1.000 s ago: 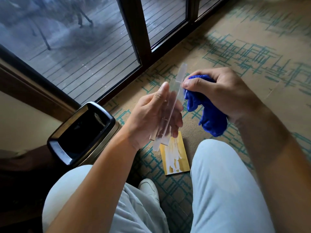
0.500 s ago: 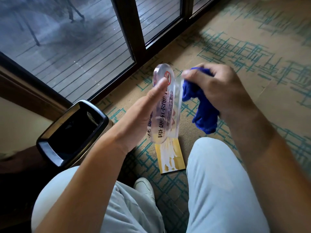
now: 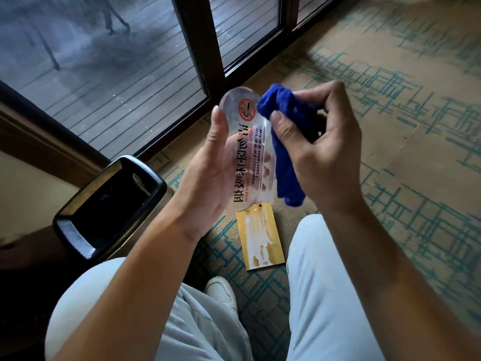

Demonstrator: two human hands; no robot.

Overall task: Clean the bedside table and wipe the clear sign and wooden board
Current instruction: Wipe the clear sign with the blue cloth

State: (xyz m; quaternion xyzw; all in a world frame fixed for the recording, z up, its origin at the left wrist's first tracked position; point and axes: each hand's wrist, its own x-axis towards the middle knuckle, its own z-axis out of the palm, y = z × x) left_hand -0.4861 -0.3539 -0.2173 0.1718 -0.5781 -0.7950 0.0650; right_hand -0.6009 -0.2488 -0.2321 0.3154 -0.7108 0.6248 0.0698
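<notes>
The left hand [image 3: 208, 175] cradles the clear sign [image 3: 247, 152] upright (lettering reads backwards); the right hand [image 3: 320, 149] pinches a blue cloth [image 3: 286, 142] against its edge, the wooden board [image 3: 261, 241] lying on the carpet [image 3: 390, 126] below.

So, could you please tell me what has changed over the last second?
The left hand has turned the clear sign from edge-on to face-on. The right hand brought the blue cloth against its right edge. Both grips stayed; the wooden board still lies on the carpet.
</notes>
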